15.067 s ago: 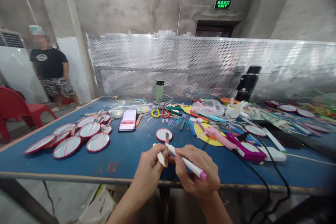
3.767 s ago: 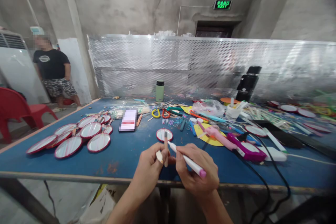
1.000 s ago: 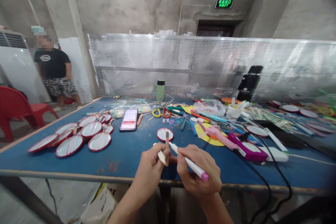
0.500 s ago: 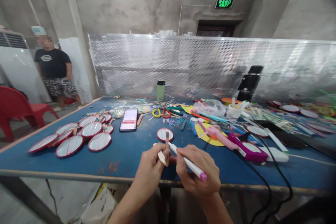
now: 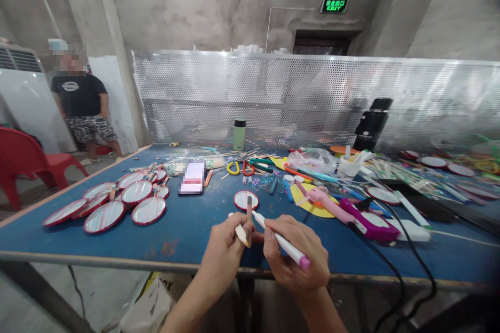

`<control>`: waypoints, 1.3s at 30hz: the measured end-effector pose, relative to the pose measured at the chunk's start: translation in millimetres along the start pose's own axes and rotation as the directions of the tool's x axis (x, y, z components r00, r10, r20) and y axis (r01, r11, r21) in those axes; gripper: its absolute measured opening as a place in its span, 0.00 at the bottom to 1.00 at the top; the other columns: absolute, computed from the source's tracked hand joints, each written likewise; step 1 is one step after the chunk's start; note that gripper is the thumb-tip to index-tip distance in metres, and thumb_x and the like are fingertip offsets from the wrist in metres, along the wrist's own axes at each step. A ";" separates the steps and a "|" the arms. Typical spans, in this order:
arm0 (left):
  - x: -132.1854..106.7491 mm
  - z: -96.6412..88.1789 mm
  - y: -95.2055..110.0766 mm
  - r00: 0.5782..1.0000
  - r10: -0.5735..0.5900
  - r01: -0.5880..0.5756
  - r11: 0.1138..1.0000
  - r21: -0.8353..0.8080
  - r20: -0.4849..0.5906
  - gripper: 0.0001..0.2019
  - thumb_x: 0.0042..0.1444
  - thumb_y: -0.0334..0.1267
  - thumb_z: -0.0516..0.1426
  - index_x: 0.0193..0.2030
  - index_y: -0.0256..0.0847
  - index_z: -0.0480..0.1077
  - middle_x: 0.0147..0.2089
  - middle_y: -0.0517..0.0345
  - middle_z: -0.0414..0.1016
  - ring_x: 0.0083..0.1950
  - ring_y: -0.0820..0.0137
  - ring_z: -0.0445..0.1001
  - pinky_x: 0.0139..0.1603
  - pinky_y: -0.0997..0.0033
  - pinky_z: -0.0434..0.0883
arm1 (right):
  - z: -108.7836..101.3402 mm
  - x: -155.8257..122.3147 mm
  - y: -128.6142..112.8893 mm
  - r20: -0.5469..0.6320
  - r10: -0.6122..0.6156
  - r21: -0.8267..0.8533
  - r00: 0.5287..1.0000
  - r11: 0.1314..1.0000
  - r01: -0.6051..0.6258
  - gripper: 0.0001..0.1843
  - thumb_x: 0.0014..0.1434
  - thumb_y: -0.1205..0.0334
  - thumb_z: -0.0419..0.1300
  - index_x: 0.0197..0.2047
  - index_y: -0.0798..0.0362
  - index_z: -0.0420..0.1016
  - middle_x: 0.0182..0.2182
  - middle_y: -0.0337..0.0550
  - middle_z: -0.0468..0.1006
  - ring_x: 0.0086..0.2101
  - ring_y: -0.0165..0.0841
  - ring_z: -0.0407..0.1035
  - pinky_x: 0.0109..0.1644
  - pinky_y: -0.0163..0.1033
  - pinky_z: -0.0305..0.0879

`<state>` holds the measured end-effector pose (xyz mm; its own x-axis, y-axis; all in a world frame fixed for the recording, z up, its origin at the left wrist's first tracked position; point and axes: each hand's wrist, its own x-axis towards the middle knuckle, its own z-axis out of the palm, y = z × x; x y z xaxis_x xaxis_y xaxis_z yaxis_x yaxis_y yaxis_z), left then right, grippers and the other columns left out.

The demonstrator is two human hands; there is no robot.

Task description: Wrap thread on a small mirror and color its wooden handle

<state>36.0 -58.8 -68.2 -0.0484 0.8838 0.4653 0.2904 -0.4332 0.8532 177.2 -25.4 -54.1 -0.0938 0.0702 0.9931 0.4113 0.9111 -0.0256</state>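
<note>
My left hand (image 5: 223, 247) is closed around a flat wooden stick (image 5: 249, 212) that points up, its far end grey. A short pale piece (image 5: 241, 234), perhaps a pen cap, also sits between its fingers. In my right hand (image 5: 302, 257) is a white marker (image 5: 287, 245) with a pink end, gripped like a pen. The marker's tip lies against or very close to the stick. Just beyond, a small round red-rimmed disc (image 5: 240, 201) is partly covered by the stick's end; I cannot tell whether they are joined.
Several red-rimmed discs (image 5: 104, 217) are piled at left beside a phone (image 5: 192, 177). To the right are a pink glue gun (image 5: 332, 205), a purple box (image 5: 367, 218) and black cables (image 5: 420, 255). A green bottle (image 5: 239, 135) stands behind. A person (image 5: 80, 96) stands far left.
My right hand and the marker have shifted very slightly to the right. The left hand keeps the stick in nearly the same place.
</note>
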 end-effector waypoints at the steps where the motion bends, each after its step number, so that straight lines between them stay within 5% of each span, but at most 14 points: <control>1: 0.0 0.1 0.0 1.000 0.000 0.000 1.000 -0.002 0.002 0.15 0.66 0.41 0.49 0.28 0.39 0.64 0.26 0.63 0.63 0.29 0.72 0.61 0.33 0.75 0.60 | -0.1 0.0 0.3 -0.003 0.000 0.002 1.000 1.000 0.000 0.08 0.56 0.74 0.61 0.38 0.55 0.74 0.26 0.40 0.79 0.27 0.31 0.75 0.33 0.36 0.71; 21: 0.5 -2.0 8.3 1.000 -0.010 0.009 0.992 -0.124 -0.010 0.16 0.64 0.41 0.52 0.25 0.39 0.64 0.24 0.64 0.63 0.27 0.74 0.63 0.32 0.78 0.64 | -2.5 4.0 -4.8 0.005 0.001 0.013 1.000 1.000 -0.002 0.07 0.56 0.73 0.60 0.37 0.53 0.74 0.25 0.38 0.79 0.26 0.31 0.75 0.32 0.35 0.74; 39: -0.2 -2.3 6.2 1.000 -0.016 0.015 0.997 -0.077 -0.001 0.15 0.65 0.42 0.51 0.27 0.39 0.65 0.26 0.64 0.64 0.28 0.73 0.63 0.33 0.77 0.62 | -1.8 3.7 -2.7 0.029 -0.016 0.017 0.999 1.000 0.016 0.08 0.56 0.74 0.60 0.39 0.53 0.74 0.26 0.39 0.80 0.28 0.31 0.76 0.34 0.35 0.74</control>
<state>35.6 -62.1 -62.5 -0.0542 0.8902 0.4523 0.2150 -0.4319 0.8759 177.3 -28.4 -50.2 -0.1263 0.0672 0.9897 0.3945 0.9188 -0.0121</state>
